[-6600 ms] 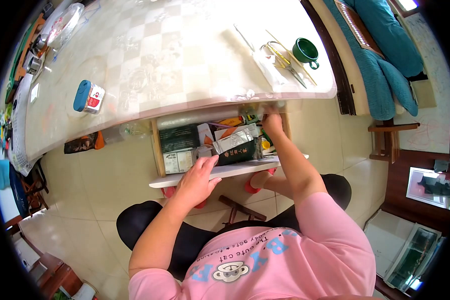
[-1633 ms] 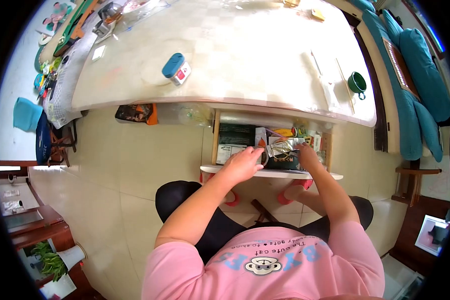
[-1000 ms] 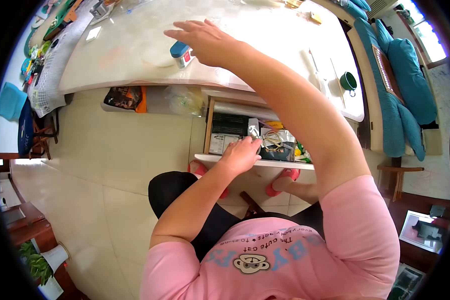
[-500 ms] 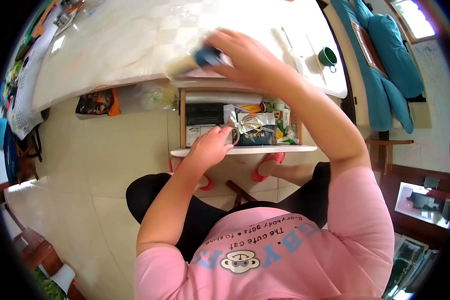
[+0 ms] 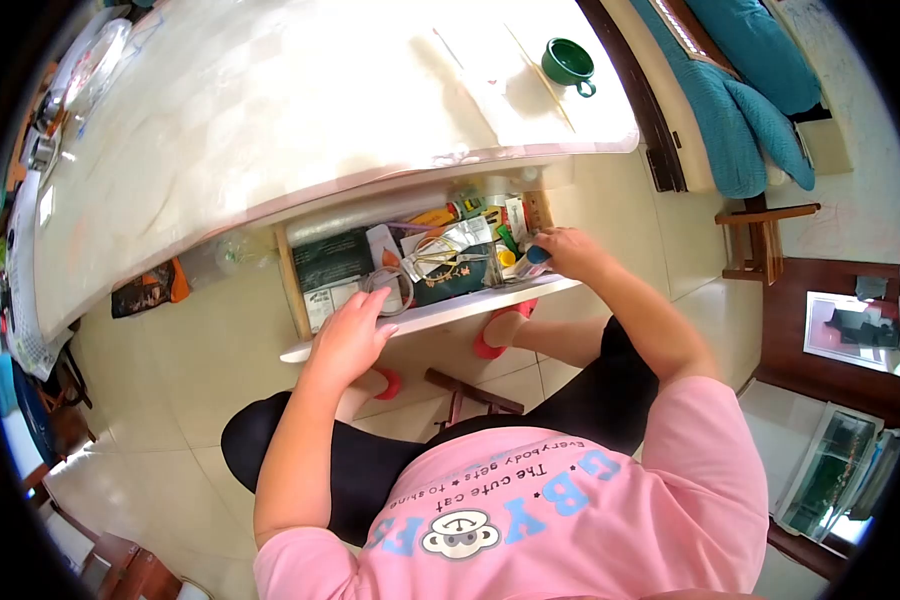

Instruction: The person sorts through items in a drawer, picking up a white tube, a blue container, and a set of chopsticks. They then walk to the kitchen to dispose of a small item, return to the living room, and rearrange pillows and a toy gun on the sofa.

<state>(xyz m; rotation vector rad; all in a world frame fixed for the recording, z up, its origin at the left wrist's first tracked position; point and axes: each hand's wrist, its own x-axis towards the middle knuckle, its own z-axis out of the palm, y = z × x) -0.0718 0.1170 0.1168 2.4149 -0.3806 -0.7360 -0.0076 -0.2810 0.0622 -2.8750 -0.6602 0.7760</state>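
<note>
My left hand (image 5: pixel 350 335) is at the left front of the open drawer (image 5: pixel 432 312), its fingers closed on the edge of a pale ring that looks like a roll of clear tape (image 5: pixel 407 292). At the drawer's right end my right hand (image 5: pixel 576 254) grips a small bottle with a blue cap (image 5: pixel 539 256), most of its body low among the other items. Between the hands lie a tangle of thin tan cord (image 5: pixel 432 246) and a dark box with a flower print (image 5: pixel 452 282). A yellow cap (image 5: pixel 507 258) is right beside the bottle.
Above the drawer extends the white tabletop (image 5: pixel 270 130), bearing a green mug (image 5: pixel 568 62) and a thin stick (image 5: pixel 540 78). An orange and black bag (image 5: pixel 150 289) is under the table at left. A wooden stool (image 5: pixel 475 390) stands between my legs.
My right hand has come down from over the tabletop into the drawer's right end with the bottle. My left hand stays at the tape roll. The view has turned and shifted.
</note>
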